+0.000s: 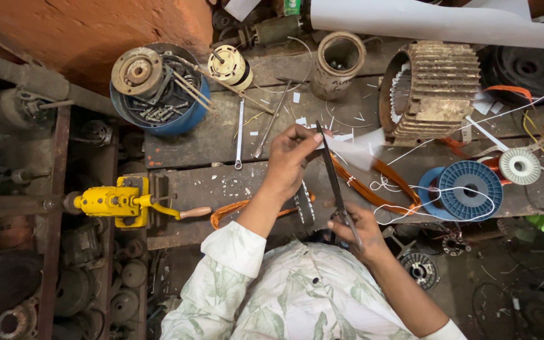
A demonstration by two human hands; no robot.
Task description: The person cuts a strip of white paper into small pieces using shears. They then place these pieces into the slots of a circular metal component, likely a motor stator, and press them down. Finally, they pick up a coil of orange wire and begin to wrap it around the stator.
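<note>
L hand point(291, 157) reaches fwd from a leaf-print sleeve, wrist bent, fingers pinched shut on a white paper strip point(355, 150) held over the counter point(215, 182) centre; R hand point(355, 232) sits nearer the body, forearm angling in from the near right, fingers clamped on the handles of long dark scissors point(332, 173) whose blades run far-left up to the paper by the L fingertips. Hands apart, joined only via scissors & paper. Around: orange wire coil point(373, 182) under the paper, ribbed motor housing point(424, 91) far right, blue spool point(467, 189) right, yellow vise point(118, 201) left
</note>
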